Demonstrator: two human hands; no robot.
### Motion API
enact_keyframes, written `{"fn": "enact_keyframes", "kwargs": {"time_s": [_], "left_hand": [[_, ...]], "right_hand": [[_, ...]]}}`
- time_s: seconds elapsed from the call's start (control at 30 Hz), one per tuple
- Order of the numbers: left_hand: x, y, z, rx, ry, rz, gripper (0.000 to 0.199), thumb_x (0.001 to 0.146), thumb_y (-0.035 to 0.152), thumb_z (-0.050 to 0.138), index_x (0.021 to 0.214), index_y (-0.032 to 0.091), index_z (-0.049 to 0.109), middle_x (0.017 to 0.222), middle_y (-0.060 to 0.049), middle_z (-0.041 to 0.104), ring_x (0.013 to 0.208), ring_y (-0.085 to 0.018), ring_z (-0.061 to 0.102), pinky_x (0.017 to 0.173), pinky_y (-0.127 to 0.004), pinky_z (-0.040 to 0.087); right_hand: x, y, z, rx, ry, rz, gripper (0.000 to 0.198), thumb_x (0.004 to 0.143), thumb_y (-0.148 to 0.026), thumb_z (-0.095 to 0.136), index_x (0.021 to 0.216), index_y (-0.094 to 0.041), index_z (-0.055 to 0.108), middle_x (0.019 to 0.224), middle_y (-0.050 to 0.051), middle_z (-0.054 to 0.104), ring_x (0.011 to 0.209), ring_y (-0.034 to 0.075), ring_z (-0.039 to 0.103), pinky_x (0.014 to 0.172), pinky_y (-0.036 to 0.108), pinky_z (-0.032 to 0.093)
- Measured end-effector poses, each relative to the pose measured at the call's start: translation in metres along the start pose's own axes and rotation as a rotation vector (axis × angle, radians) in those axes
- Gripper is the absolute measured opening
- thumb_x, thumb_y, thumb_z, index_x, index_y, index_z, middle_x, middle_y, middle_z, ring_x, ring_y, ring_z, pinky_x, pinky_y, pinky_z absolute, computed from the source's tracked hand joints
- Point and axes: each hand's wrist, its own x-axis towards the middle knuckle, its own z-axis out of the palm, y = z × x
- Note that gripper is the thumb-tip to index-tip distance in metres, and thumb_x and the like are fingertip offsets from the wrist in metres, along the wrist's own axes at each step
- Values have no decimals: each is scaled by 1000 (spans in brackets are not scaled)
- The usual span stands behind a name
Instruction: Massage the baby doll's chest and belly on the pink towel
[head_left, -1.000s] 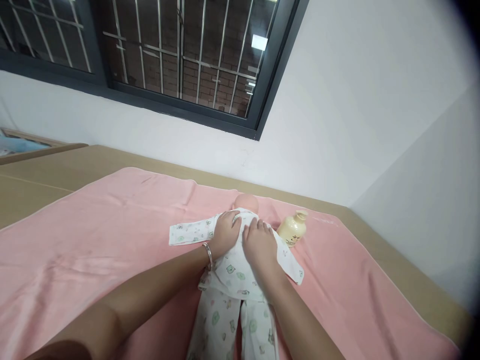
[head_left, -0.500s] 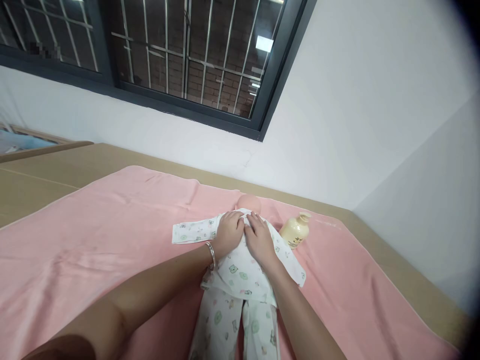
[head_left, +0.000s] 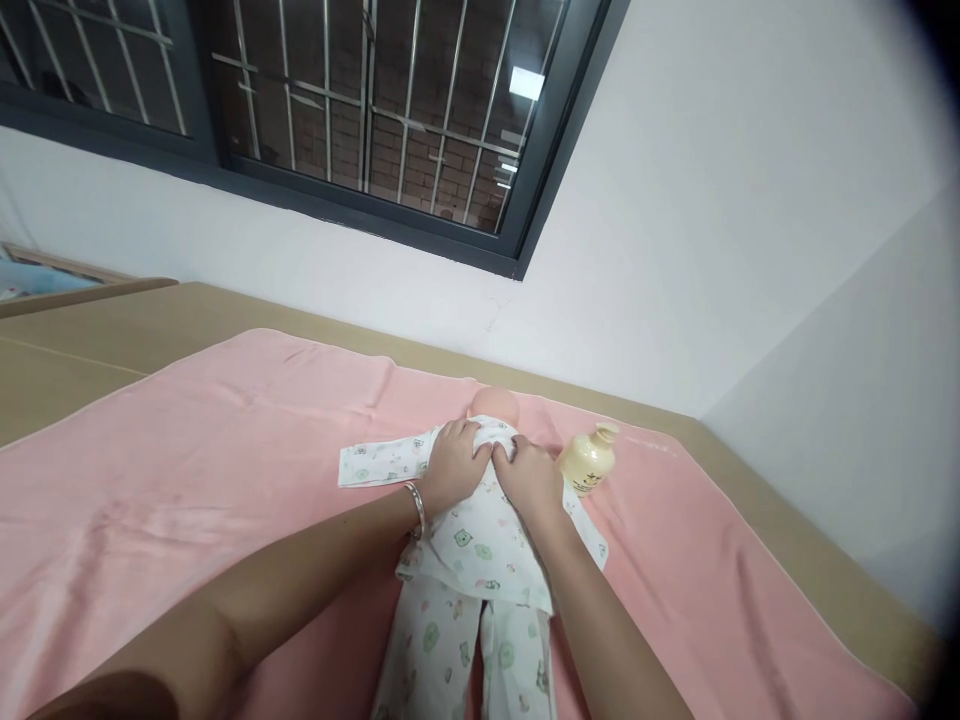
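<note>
A baby doll lies stretched out away from me, its bald head (head_left: 495,405) at the far end. It wears a white printed top (head_left: 480,550) and matching trousers (head_left: 510,660). My left hand (head_left: 454,465) rests on the left side of the upper top, thumb out and fingers laid over the cloth. On the other side, my right hand (head_left: 529,480) lies across the chest area, fingers bent over toward the doll's side. Both thumbs nearly meet in the middle. One sleeve (head_left: 382,462) stretches left; the other slants down right, partly behind my right arm. Fingertips are partly hidden.
A pink blanket (head_left: 225,430) lies under the doll on a tan surface (head_left: 90,340). A cream pump bottle (head_left: 589,462) stands right of the doll's shoulder. Behind are a white wall (head_left: 637,250) and a dark-framed window (head_left: 360,110) with bars.
My right hand has shifted outward to the right, its fingers now more bent over the doll's side. The left hand stays nearly in place. The view has moved slightly.
</note>
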Motion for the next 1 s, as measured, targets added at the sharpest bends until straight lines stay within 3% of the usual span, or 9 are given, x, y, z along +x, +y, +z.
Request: {"fn": "enact_keyframes", "kwargs": {"time_s": [0.23, 0.43, 0.6, 0.7, 0.83, 1.0], "left_hand": [[-2, -7, -1, 9, -44, 95, 39, 87, 25, 52, 125, 16, 54, 129, -13, 60, 121, -29, 53, 107, -47, 40], [-2, -2, -7, -12, -51, 115, 30, 87, 21, 50, 116, 17, 58, 120, -10, 64, 114, -27, 56, 102, -45, 43], [-3, 1, -9, 2, -22, 222, 27, 92, 19, 42, 114, 18, 59, 111, -9, 67, 107, -25, 58, 97, -42, 45], [-6, 3, -12, 35, -10, 259, 24, 94, 19, 40, 106, 18, 61, 104, -9, 67, 101, -25, 59, 92, -42, 47], [-9, 7, -15, 70, 28, 205, 19, 93, 21, 44, 97, 19, 62, 98, -10, 66, 98, -25, 60, 88, -41, 48], [-5, 4, -12, 79, -17, 129, 24, 90, 23, 48, 110, 17, 60, 109, -11, 64, 106, -27, 58, 94, -44, 47]], "right_hand": [[14, 9, 6, 10, -60, -141, 40, 95, -39, 39, 111, -11, 63, 106, 17, 68, 100, 30, 62, 83, 35, 42], [13, 16, 13, 5, -6, -216, 39, 97, -34, 38, 120, -12, 61, 107, 14, 68, 101, 26, 60, 86, 32, 41], [8, 14, 11, 15, 68, -304, 41, 97, -26, 36, 128, -11, 58, 115, 13, 66, 106, 24, 59, 91, 30, 39], [1, 10, 9, 5, 124, -283, 36, 97, -27, 37, 113, -15, 67, 103, 11, 69, 97, 22, 61, 84, 29, 40], [-9, 6, 8, 5, 185, -179, 35, 96, -32, 38, 92, -19, 70, 91, 7, 70, 87, 20, 62, 73, 27, 37], [-3, 9, 9, 50, 126, -134, 36, 95, -37, 42, 113, -18, 67, 109, 9, 70, 101, 23, 60, 82, 29, 40]]}}
